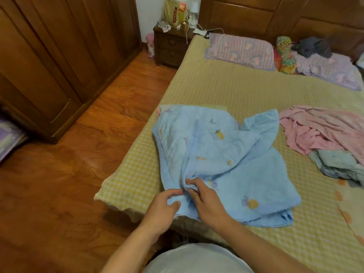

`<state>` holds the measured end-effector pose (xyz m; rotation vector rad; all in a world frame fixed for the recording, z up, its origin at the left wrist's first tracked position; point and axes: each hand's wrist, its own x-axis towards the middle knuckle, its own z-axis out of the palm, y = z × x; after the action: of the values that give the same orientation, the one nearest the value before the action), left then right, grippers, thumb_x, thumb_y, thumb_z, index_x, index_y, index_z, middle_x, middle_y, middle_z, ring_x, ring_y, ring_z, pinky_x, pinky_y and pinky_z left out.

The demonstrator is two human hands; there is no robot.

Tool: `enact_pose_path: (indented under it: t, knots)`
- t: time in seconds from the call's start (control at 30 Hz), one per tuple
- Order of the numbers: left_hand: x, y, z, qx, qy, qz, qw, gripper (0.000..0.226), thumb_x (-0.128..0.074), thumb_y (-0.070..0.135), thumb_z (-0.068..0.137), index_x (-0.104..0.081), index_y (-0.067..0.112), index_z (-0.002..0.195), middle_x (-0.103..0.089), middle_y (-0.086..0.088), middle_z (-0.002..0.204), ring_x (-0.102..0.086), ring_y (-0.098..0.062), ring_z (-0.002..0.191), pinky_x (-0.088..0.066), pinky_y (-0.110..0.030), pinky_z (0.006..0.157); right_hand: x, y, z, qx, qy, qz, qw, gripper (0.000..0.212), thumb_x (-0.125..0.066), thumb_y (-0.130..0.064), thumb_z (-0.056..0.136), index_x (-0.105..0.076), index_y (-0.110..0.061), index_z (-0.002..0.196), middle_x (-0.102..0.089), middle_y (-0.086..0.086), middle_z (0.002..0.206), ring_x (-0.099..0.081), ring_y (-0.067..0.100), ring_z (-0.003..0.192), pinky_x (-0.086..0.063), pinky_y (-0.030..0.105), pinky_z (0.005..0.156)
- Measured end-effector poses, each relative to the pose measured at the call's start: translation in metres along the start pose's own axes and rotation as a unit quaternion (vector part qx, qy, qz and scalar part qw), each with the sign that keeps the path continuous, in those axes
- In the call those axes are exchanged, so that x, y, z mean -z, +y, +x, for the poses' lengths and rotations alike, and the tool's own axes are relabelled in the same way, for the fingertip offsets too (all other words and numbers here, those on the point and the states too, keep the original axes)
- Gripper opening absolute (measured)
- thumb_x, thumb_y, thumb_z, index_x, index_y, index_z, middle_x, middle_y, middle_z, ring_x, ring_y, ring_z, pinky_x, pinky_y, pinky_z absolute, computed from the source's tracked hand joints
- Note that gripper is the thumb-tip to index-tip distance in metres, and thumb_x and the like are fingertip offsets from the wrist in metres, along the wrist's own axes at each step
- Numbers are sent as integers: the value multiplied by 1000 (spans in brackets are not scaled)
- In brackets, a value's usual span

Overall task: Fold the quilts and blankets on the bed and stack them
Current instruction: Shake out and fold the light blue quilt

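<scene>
- Blue quilt (222, 164): spread loosely on the near left part of the bed (226, 89), partly folded, layers doubled at the near right corner, a flap standing up toward the far right.
- Gathered into a bunch at its near edge, right where both hands meet.
- Left hand (164, 206): fingers curled round the near hem, thumb on top of the cloth, pinching it.
- Right hand (204, 200): fingers curled into the bunched fold just beside the left, gripping the same ridge of fabric.
- Bulk of the quilt lying away from the hands, forward and to the right; long axis running roughly from the near edge toward the pillows (241, 49) at the head.
- Both hands about equally near the gathered edge; right hand nearer the wide, unfolded spread, so likely the one to carry the edge across.
- Pink blanket (315, 127): crumpled, well apart to the right, resting over a grey-green folded cloth (338, 164); not yet folded, by the look of it.
- Probable stage: early, first quilt half done, nothing stacked on it.
</scene>
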<state>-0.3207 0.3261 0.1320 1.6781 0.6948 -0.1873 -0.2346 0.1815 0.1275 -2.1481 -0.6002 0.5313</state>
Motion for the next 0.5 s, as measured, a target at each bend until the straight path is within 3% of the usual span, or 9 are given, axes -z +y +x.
enact_pose_path:
  t: [0.07,0.13,0.23,0.3,0.37,0.43,0.5]
  knots:
    - [-5,6,1,-1,-6,-4,1000,31,-65,4,91,-76,30,103,-71,21,109,-63,0,111,-50,-30,102,0,-2,-2,-7,16,7,1000,27,-50,-23,104,-57,-25,130,-65,-16,116,-63,7,107,-43,10,83]
    - [-9,15,2,-2,-18,-8,1000,29,-66,4,89,-75,30,98,-73,17,104,-66,-1,101,-52,-20,88,1,-5,-5,-7,31,9,999,31,-51,-22,103,-57,-27,133,-67,-14,119,-63,6,108,-47,16,88]
    - [-13,24,-1,16,-54,-40,998,28,-66,3,88,-75,27,97,-76,10,97,-70,-5,89,-52,-15,72,5,-4,-6,4,45,15,999,33,-53,-23,101,-58,-31,132,-70,-13,114,-65,2,103,-51,23,87]
    - [-14,31,-3,28,-71,-65,995,32,-61,-1,89,-76,24,102,-77,8,99,-71,-9,97,-54,-18,77,6,-5,-9,14,53,22,998,33,-55,-21,101,-60,-31,131,-71,-14,108,-65,0,99,-50,19,83]
    - [-18,37,-3,57,-88,-136,985,36,-53,-6,90,-76,15,107,-78,-4,104,-71,-20,105,-54,-29,89,6,-9,-12,18,58,36,998,33,-56,-18,100,-61,-29,131,-70,-15,110,-64,-2,101,-48,15,84]
    - [-18,42,0,118,-111,-299,940,39,-46,-4,88,-70,-2,118,-72,-19,116,-66,-34,111,-47,-43,105,6,-10,-13,27,62,33,997,33,-54,-22,100,-60,-28,132,-68,-15,117,-61,-3,109,-46,15,91]
    - [-14,48,3,176,-149,-424,876,51,-49,10,86,-59,-10,131,-62,-26,123,-59,-38,114,-41,-47,110,5,-10,-15,42,59,24,997,36,-50,-23,101,-56,-25,137,-63,-12,128,-55,-3,119,-44,21,101]
